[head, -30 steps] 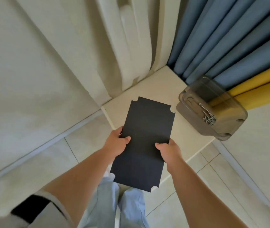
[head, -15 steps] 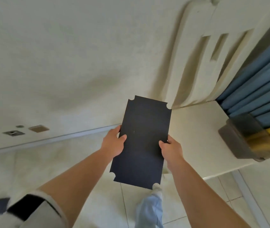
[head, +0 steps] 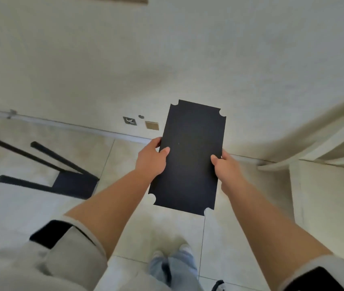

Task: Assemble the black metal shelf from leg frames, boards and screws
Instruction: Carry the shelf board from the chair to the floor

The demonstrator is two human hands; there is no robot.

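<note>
A black rectangular shelf board (head: 190,160) with notched corners is held flat in front of me above the tiled floor. My left hand (head: 152,159) grips its left long edge, thumb on top. Gripping the right long edge is my right hand (head: 226,170), thumb also on top. At the left, a partly built black shelf frame (head: 41,164) lies on its side on the floor, with thin black legs and a black board (head: 75,184) fitted at its near end.
A pale wall with a skirting strip (head: 104,132) runs behind. Low on the wall sit a socket plate (head: 129,120) and a brown plate (head: 151,125). A cream ledge (head: 330,196) stands at the right. My legs and shoes (head: 173,267) are below.
My view has swung left: the ledge, the clear screw box and the curtains have left the frame, and the black frame on the floor has come in. Both hands keep hold of the board.
</note>
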